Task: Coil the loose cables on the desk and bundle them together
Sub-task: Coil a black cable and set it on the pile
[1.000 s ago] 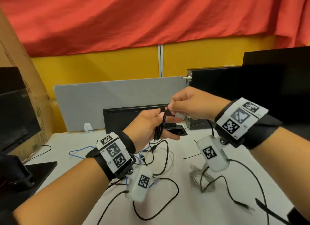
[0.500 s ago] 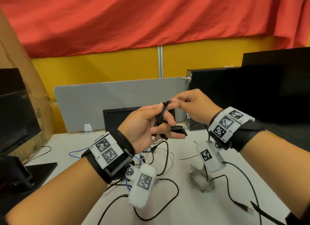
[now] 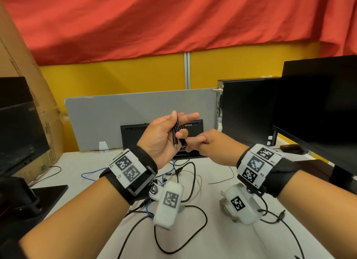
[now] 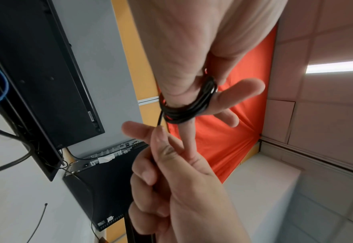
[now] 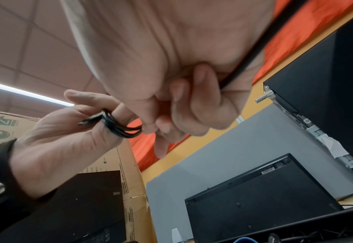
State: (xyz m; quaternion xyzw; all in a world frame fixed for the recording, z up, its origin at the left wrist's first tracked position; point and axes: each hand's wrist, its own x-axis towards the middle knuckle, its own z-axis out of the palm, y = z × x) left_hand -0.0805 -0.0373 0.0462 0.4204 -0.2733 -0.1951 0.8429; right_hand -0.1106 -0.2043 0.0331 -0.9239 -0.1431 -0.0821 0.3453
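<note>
My left hand (image 3: 172, 131) is raised over the desk (image 3: 216, 239) with a black cable coil (image 3: 178, 138) wound round its fingers; one finger curls over the turns. From the left wrist view the coil (image 4: 188, 105) rings the fingers. My right hand (image 3: 201, 142) sits just right of and below the coil, and its fingers (image 4: 156, 136) pinch the strand that leaves it. The right wrist view shows the coil (image 5: 119, 126) and a black cable (image 5: 244, 65) running into the curled right fingers. Loose black cable (image 3: 195, 237), blue cable (image 3: 90, 173) and pale cable (image 3: 201, 183) lie on the desk.
A monitor (image 3: 19, 133) stands at the left, another monitor (image 3: 318, 108) at the right beside a black PC case (image 3: 247, 111). A grey divider panel (image 3: 116, 119) and an upright keyboard (image 3: 133, 137) are behind the hands. A cardboard box (image 3: 29, 75) leans at far left.
My right hand has come down from above the coil to its lower right, carrying the strand round. My left hand has risen a little and its index finger has straightened.
</note>
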